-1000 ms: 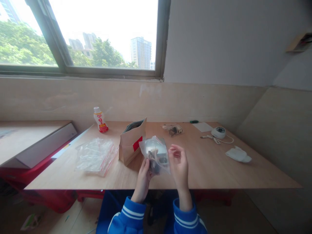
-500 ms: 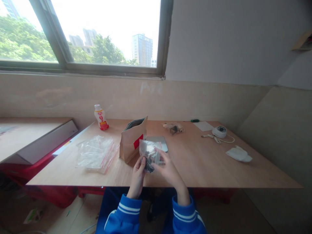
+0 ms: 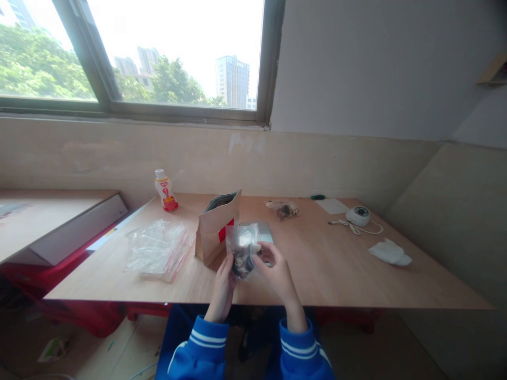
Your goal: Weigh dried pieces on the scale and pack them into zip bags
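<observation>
Right now, both hands hold a clear zip bag (image 3: pixel 242 252) up just above the near edge of the bench (image 3: pixel 328 264), a little left of its middle. Dark, lumpy pieces gather low in the bag; what they are is hard to tell through the plastic. The left hand (image 3: pixel 223 290) stands upright, its fingers (image 3: pixel 225 272) closed against the bag's lower left side. The right hand (image 3: pixel 278 278) curls in from the other side, its fingertips (image 3: pixel 259 252) pinching the film near the pieces. Neither hand is spread. A pinch on the slack film, with the bag kept low over the bench, looks like the steadiest hold, since soft plastic slips easily. Just behind the bag stand a kraft paper bag (image 3: pixel 212 237) with a red label (image 3: pixel 225 230) and a flat grey slab (image 3: pixel 264 231). Toward the left edge lies a flattened zip bag (image 3: pixel 157 249); near the far right corner sit a round white device (image 3: pixel 357 216) and a crumpled white cloth (image 3: pixel 390 252).
</observation>
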Demonstrator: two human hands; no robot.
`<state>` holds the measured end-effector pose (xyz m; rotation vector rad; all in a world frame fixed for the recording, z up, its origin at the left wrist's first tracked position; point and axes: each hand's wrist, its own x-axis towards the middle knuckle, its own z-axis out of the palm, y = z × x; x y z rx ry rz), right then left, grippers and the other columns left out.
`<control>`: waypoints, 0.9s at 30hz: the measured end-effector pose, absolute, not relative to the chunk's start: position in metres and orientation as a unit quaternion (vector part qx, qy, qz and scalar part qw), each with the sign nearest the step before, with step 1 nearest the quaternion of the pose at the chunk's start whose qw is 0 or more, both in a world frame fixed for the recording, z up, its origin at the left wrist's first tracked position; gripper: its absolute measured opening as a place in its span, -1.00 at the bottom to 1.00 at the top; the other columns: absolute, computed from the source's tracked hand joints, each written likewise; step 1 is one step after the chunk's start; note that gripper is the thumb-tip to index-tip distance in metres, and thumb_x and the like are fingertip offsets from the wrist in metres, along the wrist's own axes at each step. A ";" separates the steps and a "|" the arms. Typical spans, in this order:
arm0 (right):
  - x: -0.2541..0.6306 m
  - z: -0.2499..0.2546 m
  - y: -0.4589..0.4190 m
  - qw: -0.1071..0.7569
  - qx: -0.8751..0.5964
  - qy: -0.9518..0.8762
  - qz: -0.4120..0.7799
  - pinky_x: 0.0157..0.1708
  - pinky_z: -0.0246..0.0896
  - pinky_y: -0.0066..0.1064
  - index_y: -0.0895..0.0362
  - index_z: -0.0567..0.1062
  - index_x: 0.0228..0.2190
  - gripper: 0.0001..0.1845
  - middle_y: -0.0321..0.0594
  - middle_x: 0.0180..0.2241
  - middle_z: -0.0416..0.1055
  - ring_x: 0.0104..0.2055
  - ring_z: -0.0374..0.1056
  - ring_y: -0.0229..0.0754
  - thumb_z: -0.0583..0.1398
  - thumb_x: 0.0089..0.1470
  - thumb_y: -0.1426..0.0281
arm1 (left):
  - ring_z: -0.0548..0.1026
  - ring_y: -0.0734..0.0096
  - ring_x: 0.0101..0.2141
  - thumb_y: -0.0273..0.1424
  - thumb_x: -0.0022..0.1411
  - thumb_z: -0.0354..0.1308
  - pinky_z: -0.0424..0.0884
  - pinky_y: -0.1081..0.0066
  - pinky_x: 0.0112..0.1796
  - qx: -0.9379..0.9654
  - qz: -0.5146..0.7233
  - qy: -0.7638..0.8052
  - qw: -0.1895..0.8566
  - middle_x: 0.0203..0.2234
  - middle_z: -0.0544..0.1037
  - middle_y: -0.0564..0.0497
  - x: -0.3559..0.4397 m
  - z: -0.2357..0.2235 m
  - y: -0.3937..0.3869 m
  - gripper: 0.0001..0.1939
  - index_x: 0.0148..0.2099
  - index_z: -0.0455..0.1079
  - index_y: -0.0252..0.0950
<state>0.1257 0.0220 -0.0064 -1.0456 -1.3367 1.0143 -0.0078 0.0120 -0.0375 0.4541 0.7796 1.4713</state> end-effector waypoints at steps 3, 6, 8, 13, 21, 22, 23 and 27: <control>0.126 -0.003 0.022 0.601 -0.447 -0.512 0.420 -0.14 0.37 -0.25 0.15 0.43 -0.15 -0.61 -0.10 -0.17 0.48 -0.17 0.44 -0.10 0.25 -0.02 0.25 | 0.43 0.17 0.02 -0.27 0.14 0.20 0.39 0.32 -0.02 0.172 0.640 0.335 0.669 -0.04 0.52 -0.12 -0.009 -0.035 0.013 -0.57 0.05 0.39 -0.31; 0.127 0.002 0.025 0.653 -0.441 -0.460 0.410 -0.13 0.37 -0.23 0.13 0.39 -0.09 -0.56 -0.10 -0.14 0.46 -0.15 0.43 -0.10 0.24 -0.01 0.23 | 0.46 0.21 -0.01 -0.29 0.20 0.14 0.44 0.35 -0.08 0.154 0.634 0.351 0.672 -0.05 0.53 -0.09 -0.011 -0.033 0.014 -0.60 0.07 0.37 -0.29; 0.126 0.012 0.032 0.675 -0.432 -0.450 0.395 -0.10 0.36 -0.24 0.13 0.39 -0.09 -0.56 -0.10 -0.12 0.45 -0.12 0.42 -0.10 0.25 -0.01 0.23 | 0.47 0.22 -0.02 -0.30 0.21 0.12 0.46 0.35 -0.11 0.158 0.630 0.359 0.671 -0.04 0.52 -0.09 -0.013 -0.032 0.014 -0.59 0.10 0.35 -0.27; 0.104 0.064 0.069 0.703 -0.359 -0.506 0.347 -0.14 0.35 -0.32 0.12 0.41 -0.13 -0.60 -0.14 -0.16 0.45 -0.18 0.42 -0.17 0.25 -0.01 0.23 | 0.46 0.20 -0.02 -0.32 0.22 0.10 0.48 0.33 -0.14 0.158 0.618 0.374 0.673 -0.01 0.51 -0.08 -0.020 -0.030 0.012 -0.57 0.14 0.31 -0.26; 0.061 0.092 0.122 0.596 -0.262 -0.734 0.192 -0.05 0.26 -0.34 0.08 0.36 -0.08 -0.69 -0.16 -0.09 0.39 -0.09 0.35 -0.19 0.15 0.09 0.37 | 0.39 0.12 0.06 -0.27 0.13 0.19 0.44 0.30 -0.09 0.177 0.605 0.383 0.676 0.02 0.48 -0.10 -0.035 -0.029 0.009 -0.56 0.06 0.40 -0.29; 0.061 0.090 0.123 0.567 -0.255 -0.761 0.185 -0.03 0.25 -0.34 0.09 0.37 -0.07 -0.69 -0.16 -0.09 0.39 -0.08 0.35 -0.19 0.13 0.10 0.39 | 0.40 0.10 0.05 -0.26 0.11 0.21 0.44 0.29 -0.09 0.183 0.604 0.386 0.673 0.01 0.49 -0.11 -0.037 -0.029 0.009 -0.56 0.04 0.41 -0.30; 0.062 0.088 0.123 0.542 -0.247 -0.782 0.183 -0.02 0.23 -0.34 0.09 0.37 -0.05 -0.67 -0.15 -0.09 0.40 -0.05 0.33 -0.18 0.11 0.11 0.41 | 0.41 0.09 0.04 -0.25 0.09 0.22 0.44 0.28 -0.10 0.188 0.604 0.389 0.670 -0.01 0.50 -0.11 -0.039 -0.029 0.009 -0.56 0.02 0.43 -0.31; 0.073 0.086 0.117 0.457 -0.257 -0.836 0.160 0.12 0.08 -0.25 0.06 0.35 0.03 -0.62 -0.13 0.02 0.34 0.10 0.23 -0.15 0.06 0.16 0.42 | 0.41 0.11 0.04 -0.25 0.06 0.25 0.45 0.32 -0.11 0.194 0.600 0.401 0.664 -0.05 0.53 -0.09 -0.041 -0.029 0.009 -0.59 -0.04 0.47 -0.30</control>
